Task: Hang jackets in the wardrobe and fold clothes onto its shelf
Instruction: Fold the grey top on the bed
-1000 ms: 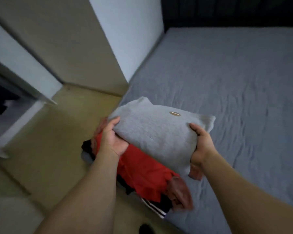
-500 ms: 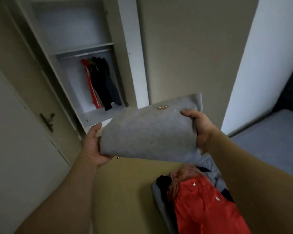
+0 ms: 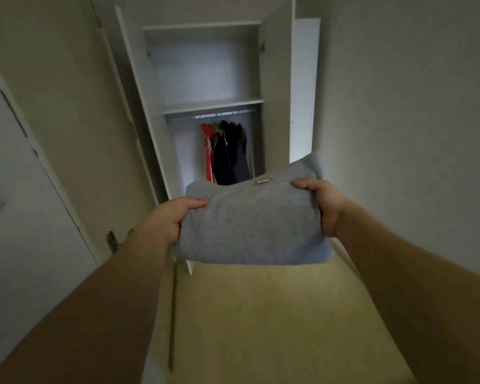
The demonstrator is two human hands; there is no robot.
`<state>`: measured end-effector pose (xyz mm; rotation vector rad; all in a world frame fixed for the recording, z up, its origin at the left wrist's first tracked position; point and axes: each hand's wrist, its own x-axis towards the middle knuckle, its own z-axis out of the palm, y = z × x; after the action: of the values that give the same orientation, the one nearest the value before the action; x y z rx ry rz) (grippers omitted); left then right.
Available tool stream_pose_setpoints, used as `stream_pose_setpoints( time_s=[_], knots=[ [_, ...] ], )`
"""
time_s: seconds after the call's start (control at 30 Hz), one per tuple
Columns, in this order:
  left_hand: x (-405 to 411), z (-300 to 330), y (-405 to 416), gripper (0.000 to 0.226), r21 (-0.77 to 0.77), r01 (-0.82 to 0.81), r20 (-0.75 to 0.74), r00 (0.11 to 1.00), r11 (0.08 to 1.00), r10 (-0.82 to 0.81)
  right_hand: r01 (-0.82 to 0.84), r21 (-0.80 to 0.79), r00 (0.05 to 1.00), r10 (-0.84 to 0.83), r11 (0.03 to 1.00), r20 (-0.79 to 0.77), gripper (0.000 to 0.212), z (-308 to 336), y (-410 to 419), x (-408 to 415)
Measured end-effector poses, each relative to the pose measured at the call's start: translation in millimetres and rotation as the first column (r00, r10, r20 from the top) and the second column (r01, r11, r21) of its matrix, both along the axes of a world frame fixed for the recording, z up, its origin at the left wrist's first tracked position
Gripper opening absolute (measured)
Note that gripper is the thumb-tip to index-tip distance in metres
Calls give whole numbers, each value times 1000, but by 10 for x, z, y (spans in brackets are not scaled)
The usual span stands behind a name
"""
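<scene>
**Folded grey garment held before the open wardrobe**

We face a pale room with a yellowish floor (image 3: 261, 322) and an open white wardrobe (image 3: 139, 87) at upper centre. Its shelf (image 3: 212, 106) sits above a rail of red and dark jackets (image 3: 226, 153). At mid-frame we hold a folded grey garment (image 3: 254, 225), soft, thick, with a small oval label. Our left hand (image 3: 169, 220) and right hand (image 3: 320, 200) each have a curled grip on its edges.

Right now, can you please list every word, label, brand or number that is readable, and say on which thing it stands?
Small oval badge on the folded grey garment, held by the left hand and right hand: it bears lettering, but too small and blurred to read.
No other text shows, neither on the wardrobe nor on the hanging jackets.
</scene>
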<state>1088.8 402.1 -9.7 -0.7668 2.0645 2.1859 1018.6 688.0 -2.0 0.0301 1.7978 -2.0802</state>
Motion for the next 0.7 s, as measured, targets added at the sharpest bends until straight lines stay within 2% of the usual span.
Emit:
stream_pose_setpoints(
  time_s=[0.1,0.17,0.4,0.6,0.7],
  knots=[
    [-813,186,-543,32,0,-81,-54,995,997,81,9,-23,1000,-9,1000,20,50,157,-607,-858],
    [-1336,244,-910,28,-4,-146,-86,986,989,145,36,-27,999,-34,999,37,50,206,-1037,-1371],
    [-3281,351,-2130,39,-24,-231,-266,939,973,216,75,-11,997,-74,997,21,28,234,-2494,-3307],
    [-5017,744,-3075,25,-54,-248,-329,919,967,218,79,-12,997,-80,997,-18,35,549,-3489,-5032],
    [-5904,943,-3434,37,-105,-284,-322,916,953,238,65,-31,997,-66,997,-39,34,661,-3863,-5944]
  ],
)
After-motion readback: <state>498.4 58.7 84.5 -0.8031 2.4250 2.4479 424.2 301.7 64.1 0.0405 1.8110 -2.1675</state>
